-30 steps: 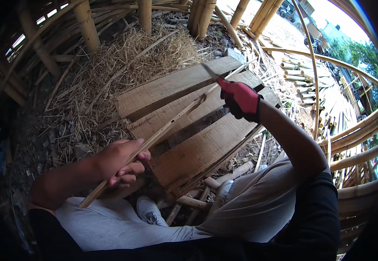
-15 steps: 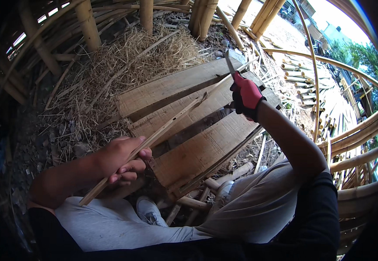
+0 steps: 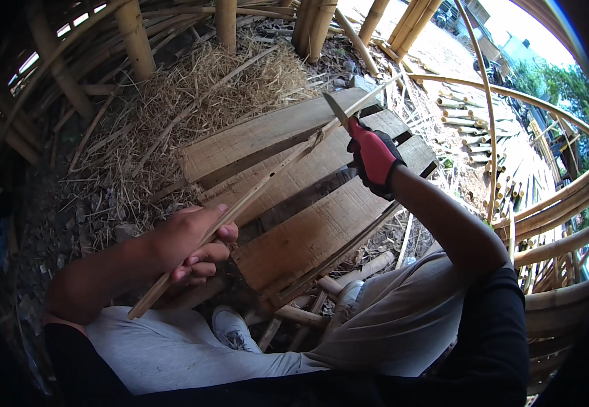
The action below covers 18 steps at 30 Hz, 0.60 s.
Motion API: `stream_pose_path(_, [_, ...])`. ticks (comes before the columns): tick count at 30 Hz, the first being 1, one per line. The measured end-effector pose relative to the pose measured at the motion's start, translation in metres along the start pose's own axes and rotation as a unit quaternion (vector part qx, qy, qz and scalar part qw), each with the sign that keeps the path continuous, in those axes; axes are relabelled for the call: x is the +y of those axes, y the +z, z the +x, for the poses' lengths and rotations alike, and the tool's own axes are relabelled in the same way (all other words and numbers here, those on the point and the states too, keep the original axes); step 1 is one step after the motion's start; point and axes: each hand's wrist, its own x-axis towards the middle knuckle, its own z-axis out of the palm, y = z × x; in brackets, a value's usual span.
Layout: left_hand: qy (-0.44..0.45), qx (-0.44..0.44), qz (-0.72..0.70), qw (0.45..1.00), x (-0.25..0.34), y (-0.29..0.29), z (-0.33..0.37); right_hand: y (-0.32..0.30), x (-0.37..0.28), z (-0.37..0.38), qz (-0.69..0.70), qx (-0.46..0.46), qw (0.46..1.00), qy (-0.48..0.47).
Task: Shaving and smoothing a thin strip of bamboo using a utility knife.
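Observation:
A long split bamboo strip [image 3: 267,178] runs slantwise from my lap up over a low wooden slatted bench. Near its lower end my left hand [image 3: 196,244], bare, is closed around it, thumb along the top. My right hand [image 3: 374,157], in a red and black glove, grips a knife [image 3: 336,108], its handle hidden in the fist. The blade points up and to the left, crossing the strip at its upper part. A darker, rough node [image 3: 317,138] shows on the strip a little below the blade.
Thick planks of the bench [image 3: 315,234] lie in front of me with gaps between them. Beyond its left side is a heap of bamboo shavings [image 3: 206,102]. Upright bamboo poles [image 3: 226,27] stand behind, and cut bamboo lengths [image 3: 467,125] lie stacked at the right.
My right hand with the knife has come back along the strip, toward me and leftward, and the blade now tilts further left. My left hand has barely shifted.

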Motion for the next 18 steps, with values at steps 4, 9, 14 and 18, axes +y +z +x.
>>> stream_pose_path(4, [-0.013,-0.018,0.006,1.0,-0.01,-0.003,0.005,0.018,0.008,-0.021,-0.039,-0.1,0.992,0.065])
stream_pose_path(9, [0.02,-0.012,0.044,0.999,-0.009,-0.004,0.006,0.003,0.014,0.003,-0.128,-0.062,0.988,-0.063])
stream_pose_path(14, [0.036,0.04,0.147,0.988,-0.014,0.004,-0.002,0.025,0.011,-0.014,-0.354,0.039,0.925,-0.134])
stream_pose_path(18, [0.028,0.048,0.141,0.989,-0.019,0.003,-0.002,0.023,0.017,-0.011,-0.199,0.002,0.979,-0.048])
